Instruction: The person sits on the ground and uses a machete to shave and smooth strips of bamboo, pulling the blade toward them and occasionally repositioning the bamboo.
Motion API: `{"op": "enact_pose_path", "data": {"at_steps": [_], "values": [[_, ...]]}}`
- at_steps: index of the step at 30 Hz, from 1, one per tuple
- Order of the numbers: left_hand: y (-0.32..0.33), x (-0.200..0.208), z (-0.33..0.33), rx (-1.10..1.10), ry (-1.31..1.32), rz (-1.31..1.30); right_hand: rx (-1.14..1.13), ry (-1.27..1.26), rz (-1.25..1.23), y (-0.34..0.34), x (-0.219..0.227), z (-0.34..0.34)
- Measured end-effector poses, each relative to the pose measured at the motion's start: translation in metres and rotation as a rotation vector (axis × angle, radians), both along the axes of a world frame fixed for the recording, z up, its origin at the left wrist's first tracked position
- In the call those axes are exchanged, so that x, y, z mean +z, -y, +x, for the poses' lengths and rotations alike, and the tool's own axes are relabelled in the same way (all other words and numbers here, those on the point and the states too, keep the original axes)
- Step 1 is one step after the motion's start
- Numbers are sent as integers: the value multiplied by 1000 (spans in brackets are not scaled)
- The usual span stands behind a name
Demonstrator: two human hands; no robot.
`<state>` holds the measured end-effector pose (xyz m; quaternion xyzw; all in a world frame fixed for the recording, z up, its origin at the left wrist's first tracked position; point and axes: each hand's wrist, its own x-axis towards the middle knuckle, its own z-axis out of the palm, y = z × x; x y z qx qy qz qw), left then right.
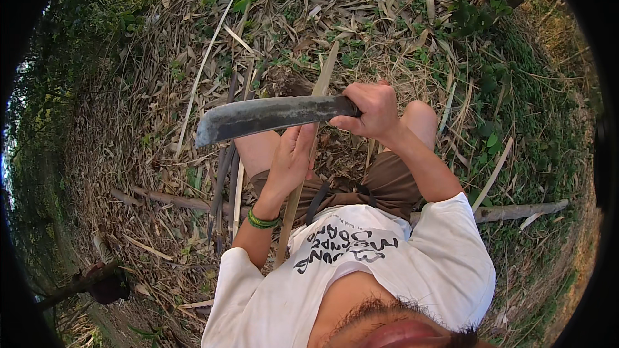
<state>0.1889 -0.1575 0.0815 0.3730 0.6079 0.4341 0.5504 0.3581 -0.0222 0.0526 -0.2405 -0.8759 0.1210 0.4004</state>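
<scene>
My right hand [374, 108] is wrapped round the dark handle of a machete [267, 118]. Its broad, worn grey blade points left and lies across the view above my left hand. In my left hand [293, 158], which wears a green band at the wrist, is a long split strip of wood, perhaps bamboo [327, 71]. That strip slants from beside my torso up past my knees, and the blade crosses in front of it. Part of my left fingers is hidden under the blade, so their exact grip does not show fully.
Several dark and pale strips [222, 183] lie beside my left leg. A thin pale strip [209, 51] stretches farther out. A pole [525, 211] runs crosswise near my hips. Dry leaves [380, 3] and green plants [474, 13] cover the ground.
</scene>
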Motion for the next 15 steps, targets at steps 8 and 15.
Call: {"op": "enact_pose_path", "data": {"at_steps": [8,15], "values": [[9,3,-2,-62,220,15,-6,30,149,-16,5,1],[59,5,0,-227,315,18,-619,86,-322,-110,0,41]]}}
